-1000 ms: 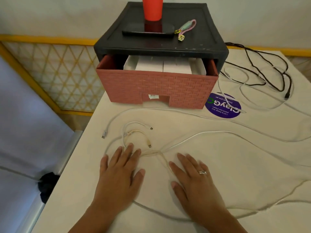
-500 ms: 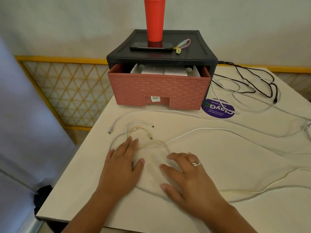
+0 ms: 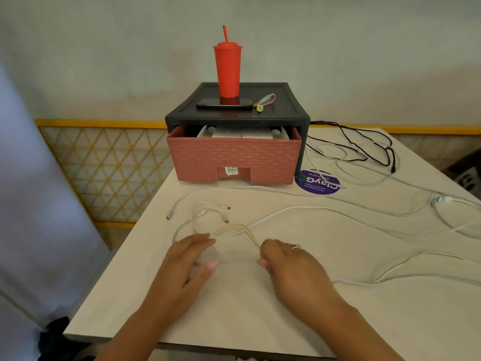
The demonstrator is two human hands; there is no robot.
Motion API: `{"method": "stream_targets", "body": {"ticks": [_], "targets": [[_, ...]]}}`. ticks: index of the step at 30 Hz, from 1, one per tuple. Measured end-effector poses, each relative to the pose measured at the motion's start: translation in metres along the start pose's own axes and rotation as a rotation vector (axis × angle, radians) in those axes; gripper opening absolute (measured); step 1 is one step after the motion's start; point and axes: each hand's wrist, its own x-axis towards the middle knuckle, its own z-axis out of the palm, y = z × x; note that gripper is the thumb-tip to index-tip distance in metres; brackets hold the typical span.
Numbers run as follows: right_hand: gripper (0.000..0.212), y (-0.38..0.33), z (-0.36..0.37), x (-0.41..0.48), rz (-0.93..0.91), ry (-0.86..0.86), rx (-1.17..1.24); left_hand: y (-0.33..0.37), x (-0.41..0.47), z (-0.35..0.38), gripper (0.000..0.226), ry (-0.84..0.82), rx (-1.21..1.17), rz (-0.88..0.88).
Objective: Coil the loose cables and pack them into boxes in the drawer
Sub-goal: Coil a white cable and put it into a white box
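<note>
Between the left hand point(image 3: 186, 261) and right hand point(image 3: 291, 267) on the table point(image 3: 247, 308), the cream cable point(image 3: 235, 226) lies in a loose loop. The right grip is closed, fingers curled round one strand. The left lies flat and slack, fingertips on the other. Beyond both grips the pink drawer point(image 3: 234, 157) stands pulled out with white boxes point(image 3: 242, 132) inside; its barcode label point(image 3: 231, 170) is too small to read. Beyond the right grip a purple sticker point(image 3: 316, 182) reads "ClayGo", upside down. Half a second ago the right hand lay spread flat.
</note>
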Motion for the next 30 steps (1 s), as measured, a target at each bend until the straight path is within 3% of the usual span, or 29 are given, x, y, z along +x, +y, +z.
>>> {"method": "stream_targets", "body": {"ticks": [4, 7, 15, 19, 23, 26, 28, 30], "targets": [[0.015, 0.009, -0.032, 0.016, 0.097, 0.014, 0.138, 0.012, 0.004, -0.008, 0.036, 0.119, -0.075, 0.053], [0.017, 0.014, -0.056, 0.022, 0.134, 0.249, 0.221, 0.022, 0.016, -0.018, 0.041, 0.163, -0.140, 0.059], [0.022, 0.036, -0.095, 0.026, 0.305, 0.490, 0.295, 0.041, 0.042, -0.043, 0.061, 0.466, -0.260, -0.054], [0.018, 0.039, -0.093, 0.021, 0.334, 0.491, 0.307, 0.041, 0.048, -0.046, 0.047, 0.531, -0.281, -0.158], [0.025, 0.027, -0.055, 0.000, 0.271, 0.263, 0.283, 0.037, 0.040, -0.036, 0.048, 0.408, -0.250, -0.165], [0.036, 0.020, -0.019, -0.022, 0.144, -0.027, 0.144, 0.027, 0.023, -0.021, 0.051, 0.126, -0.059, -0.150], [0.038, 0.020, -0.006, -0.031, 0.174, -0.242, 0.080, 0.019, 0.013, -0.013, 0.055, -0.107, 0.141, -0.148], [0.036, 0.023, 0.001, -0.033, 0.188, -0.343, 0.036, 0.012, 0.009, -0.008, 0.054, -0.235, 0.258, -0.116]]}}
